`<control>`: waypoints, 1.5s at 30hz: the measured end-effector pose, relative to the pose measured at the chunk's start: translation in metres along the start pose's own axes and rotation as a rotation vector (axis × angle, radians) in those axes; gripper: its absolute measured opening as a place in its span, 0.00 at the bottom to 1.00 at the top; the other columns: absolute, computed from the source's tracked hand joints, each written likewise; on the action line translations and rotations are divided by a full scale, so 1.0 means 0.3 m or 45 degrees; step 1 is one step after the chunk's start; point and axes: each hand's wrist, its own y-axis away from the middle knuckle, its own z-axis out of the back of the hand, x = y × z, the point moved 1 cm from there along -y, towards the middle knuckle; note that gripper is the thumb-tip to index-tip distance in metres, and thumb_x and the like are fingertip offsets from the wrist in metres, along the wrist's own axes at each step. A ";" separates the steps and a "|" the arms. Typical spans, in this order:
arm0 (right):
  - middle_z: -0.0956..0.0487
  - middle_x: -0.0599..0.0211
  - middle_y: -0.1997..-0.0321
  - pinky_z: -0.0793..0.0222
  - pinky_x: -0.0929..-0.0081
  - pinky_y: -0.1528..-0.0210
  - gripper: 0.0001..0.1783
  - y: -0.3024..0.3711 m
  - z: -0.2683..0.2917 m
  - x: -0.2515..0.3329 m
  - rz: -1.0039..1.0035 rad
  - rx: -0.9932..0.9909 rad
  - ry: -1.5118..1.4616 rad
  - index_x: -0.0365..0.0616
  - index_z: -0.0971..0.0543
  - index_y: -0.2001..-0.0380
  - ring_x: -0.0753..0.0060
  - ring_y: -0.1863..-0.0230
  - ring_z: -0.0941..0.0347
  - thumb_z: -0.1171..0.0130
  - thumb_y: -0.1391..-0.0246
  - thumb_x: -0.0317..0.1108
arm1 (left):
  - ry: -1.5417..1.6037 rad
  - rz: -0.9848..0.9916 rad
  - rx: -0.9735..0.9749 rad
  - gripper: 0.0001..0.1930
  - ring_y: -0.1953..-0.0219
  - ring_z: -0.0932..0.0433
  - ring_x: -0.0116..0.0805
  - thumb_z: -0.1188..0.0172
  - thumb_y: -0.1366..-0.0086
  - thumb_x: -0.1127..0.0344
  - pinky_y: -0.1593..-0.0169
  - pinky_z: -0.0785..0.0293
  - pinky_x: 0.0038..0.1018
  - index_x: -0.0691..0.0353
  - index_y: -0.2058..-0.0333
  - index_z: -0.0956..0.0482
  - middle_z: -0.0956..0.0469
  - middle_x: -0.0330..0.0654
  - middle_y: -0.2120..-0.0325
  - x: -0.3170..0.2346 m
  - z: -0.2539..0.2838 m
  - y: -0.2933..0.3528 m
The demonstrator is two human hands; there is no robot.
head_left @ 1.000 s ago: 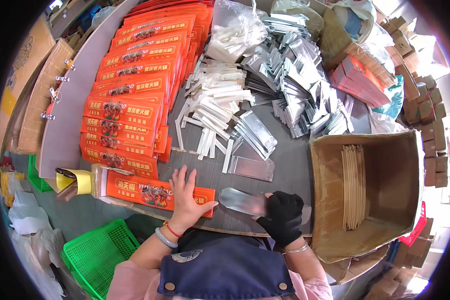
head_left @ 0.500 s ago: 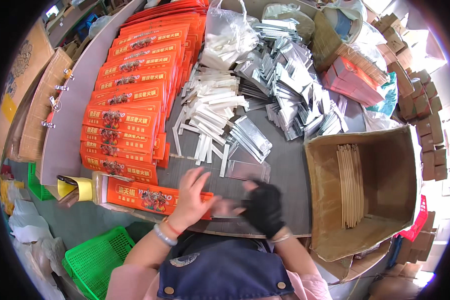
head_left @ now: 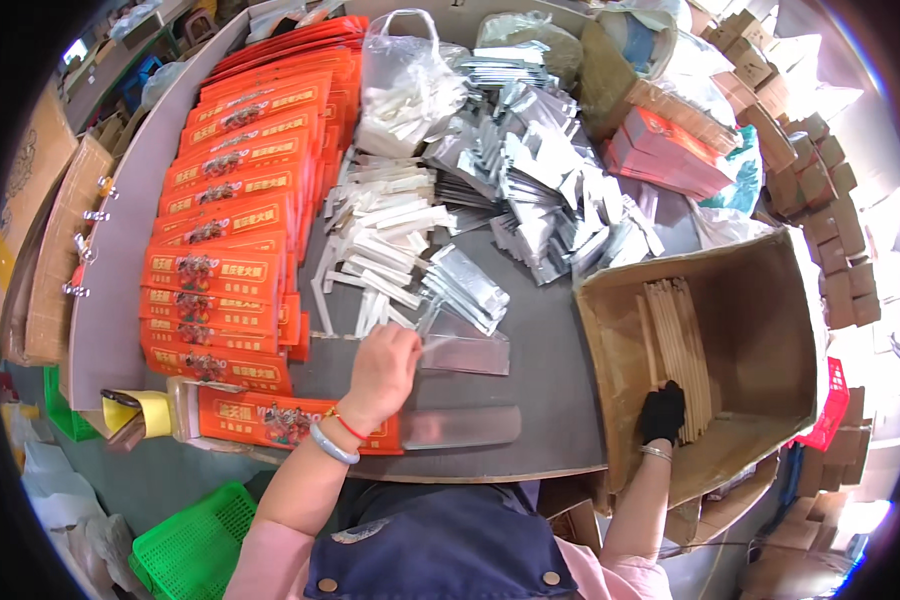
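My left hand (head_left: 385, 370) is closed in a pinch above the grey tabletop, near loose white strips (head_left: 385, 232) and a flat clear plastic sleeve (head_left: 465, 354). A blurred pale edge shows at its fingertips, too unclear to name. Below that wrist lies an orange printed packet (head_left: 245, 413), with a clear sleeve (head_left: 470, 426) reaching out past its right end. Inside the cardboard box (head_left: 613, 380), my right hand (head_left: 662, 412) in a black glove grips the lower end of a long tan stick (head_left: 647, 335). That stick leans beside a bundle of similar sticks (head_left: 682, 340).
Overlapping orange packets (head_left: 225, 190) fill the table's left side. Silvery sleeves (head_left: 555, 180) are heaped at the back, beside a clear bag (head_left: 405, 95) of white strips. Red-and-pink packs (head_left: 665, 155) stand behind the box. A green basket (head_left: 195, 545) is below the table's left front.
My right hand has gone from the table's front edge into the cardboard box at the right. My left hand has closed and sits higher, nearer the white strips. The view has shifted slightly.
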 end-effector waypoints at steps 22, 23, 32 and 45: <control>0.24 0.58 0.71 0.30 0.59 0.63 0.14 0.274 0.196 0.511 0.881 0.726 -0.532 0.49 0.19 0.57 0.50 0.67 0.26 0.38 0.48 0.34 | 0.044 -0.008 0.340 0.21 0.53 0.28 0.43 0.24 0.59 0.62 0.47 0.32 0.39 0.57 0.64 0.19 0.24 0.40 0.61 -0.108 0.096 0.222; 0.24 0.59 0.71 0.30 0.59 0.64 0.15 0.285 0.190 0.512 0.978 0.757 -0.364 0.52 0.19 0.56 0.51 0.67 0.25 0.37 0.49 0.34 | 0.052 -0.001 0.207 0.25 0.52 0.29 0.44 0.24 0.61 0.61 0.47 0.32 0.39 0.57 0.60 0.19 0.25 0.41 0.57 -0.095 0.120 0.238; 0.21 0.57 0.71 0.28 0.61 0.60 0.15 0.398 0.002 0.660 1.265 0.542 -0.691 0.47 0.17 0.62 0.54 0.64 0.23 0.32 0.56 0.33 | -0.061 -0.095 0.295 0.36 0.49 0.31 0.46 0.24 0.63 0.61 0.44 0.35 0.40 0.63 0.51 0.24 0.27 0.43 0.53 -0.128 0.091 0.272; 0.29 0.63 0.56 0.32 0.61 0.52 0.34 0.466 0.007 0.712 0.651 0.817 -0.961 0.46 0.29 0.50 0.59 0.53 0.30 0.25 0.62 0.39 | -0.074 -0.275 0.447 0.30 0.54 0.30 0.46 0.30 0.58 0.69 0.49 0.31 0.38 0.54 0.51 0.23 0.28 0.44 0.56 -0.111 0.066 0.218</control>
